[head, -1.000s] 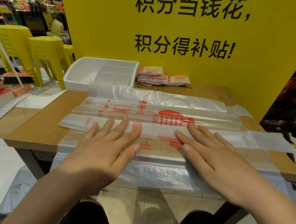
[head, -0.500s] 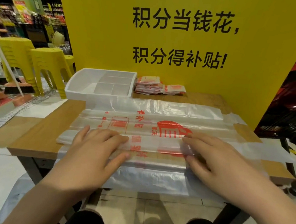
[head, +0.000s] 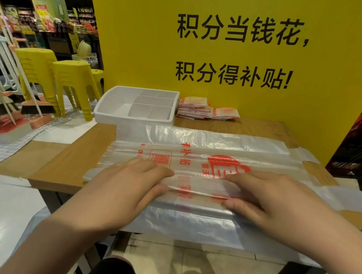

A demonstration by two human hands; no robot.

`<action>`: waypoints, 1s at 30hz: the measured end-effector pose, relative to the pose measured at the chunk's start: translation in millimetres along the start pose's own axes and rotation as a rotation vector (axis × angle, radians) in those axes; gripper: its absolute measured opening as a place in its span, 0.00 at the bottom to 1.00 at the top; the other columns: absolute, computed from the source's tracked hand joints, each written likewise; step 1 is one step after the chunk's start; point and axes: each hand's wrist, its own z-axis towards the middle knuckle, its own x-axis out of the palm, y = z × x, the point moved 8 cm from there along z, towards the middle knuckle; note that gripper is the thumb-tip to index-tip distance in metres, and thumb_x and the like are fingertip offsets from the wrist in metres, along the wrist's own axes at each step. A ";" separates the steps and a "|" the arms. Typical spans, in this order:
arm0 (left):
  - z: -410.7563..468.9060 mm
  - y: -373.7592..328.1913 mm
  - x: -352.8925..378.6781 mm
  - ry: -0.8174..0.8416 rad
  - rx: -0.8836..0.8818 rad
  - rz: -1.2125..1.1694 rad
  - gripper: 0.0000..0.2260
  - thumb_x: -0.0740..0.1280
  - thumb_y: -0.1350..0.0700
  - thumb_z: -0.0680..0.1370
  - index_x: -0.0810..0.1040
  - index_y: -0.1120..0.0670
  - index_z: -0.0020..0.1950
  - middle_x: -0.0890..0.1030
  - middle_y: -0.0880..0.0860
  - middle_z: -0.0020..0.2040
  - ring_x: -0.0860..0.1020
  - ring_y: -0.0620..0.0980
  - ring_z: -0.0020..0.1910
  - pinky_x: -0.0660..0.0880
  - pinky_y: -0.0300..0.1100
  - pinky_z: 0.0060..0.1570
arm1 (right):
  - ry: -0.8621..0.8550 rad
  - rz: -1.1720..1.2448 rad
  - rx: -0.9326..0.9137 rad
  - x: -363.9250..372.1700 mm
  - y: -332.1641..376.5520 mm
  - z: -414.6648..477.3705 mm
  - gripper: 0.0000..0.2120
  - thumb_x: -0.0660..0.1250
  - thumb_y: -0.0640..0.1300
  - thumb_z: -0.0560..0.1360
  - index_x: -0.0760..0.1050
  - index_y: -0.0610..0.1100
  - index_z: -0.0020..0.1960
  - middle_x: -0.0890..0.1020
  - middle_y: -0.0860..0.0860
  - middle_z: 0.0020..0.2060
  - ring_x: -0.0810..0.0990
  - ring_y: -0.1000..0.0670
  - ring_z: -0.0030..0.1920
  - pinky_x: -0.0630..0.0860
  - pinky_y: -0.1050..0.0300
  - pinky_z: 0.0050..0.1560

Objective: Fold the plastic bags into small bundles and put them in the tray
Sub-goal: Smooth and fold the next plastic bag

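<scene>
Creasing looks to be the step in hand: the plastic bag (head: 195, 160) lies flat lengthwise across the counter (head: 71, 166), folded into a long strip. The left grip (head: 127, 182) and right grip (head: 275, 199) each pinch its near fold, thumb under and fingers (head: 150, 168) over, spaced apart probably to keep the strip straight. The tray (head: 115, 117) stands at the far left beside finished bundles (head: 192, 110), within reach for later.
</scene>
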 end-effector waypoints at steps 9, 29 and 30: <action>3.5 3.9 -11.5 0.005 0.090 -0.001 0.18 0.59 0.49 0.82 0.66 0.37 0.71 0.76 0.37 0.66 0.75 0.39 0.63 0.75 0.38 0.56 | 0.034 -0.082 -0.038 -8.3 4.6 5.0 0.28 0.44 0.72 0.74 0.66 0.63 0.67 0.78 0.64 0.55 0.78 0.56 0.53 0.73 0.57 0.50; 41.3 31.2 6.7 -0.069 -0.035 -0.042 0.17 0.65 0.54 0.81 0.75 0.45 0.70 0.77 0.46 0.63 0.75 0.49 0.61 0.70 0.45 0.59 | -0.006 -0.107 0.071 8.1 -15.6 47.6 0.24 0.52 0.55 0.83 0.54 0.61 0.79 0.67 0.56 0.72 0.68 0.49 0.70 0.60 0.50 0.72; 40.4 29.9 8.5 -0.066 -0.029 -0.038 0.17 0.65 0.55 0.81 0.76 0.45 0.69 0.77 0.46 0.64 0.75 0.50 0.62 0.70 0.45 0.60 | -0.004 -0.127 0.069 10.1 -15.2 48.0 0.24 0.52 0.54 0.83 0.55 0.60 0.79 0.66 0.55 0.74 0.65 0.49 0.73 0.56 0.48 0.75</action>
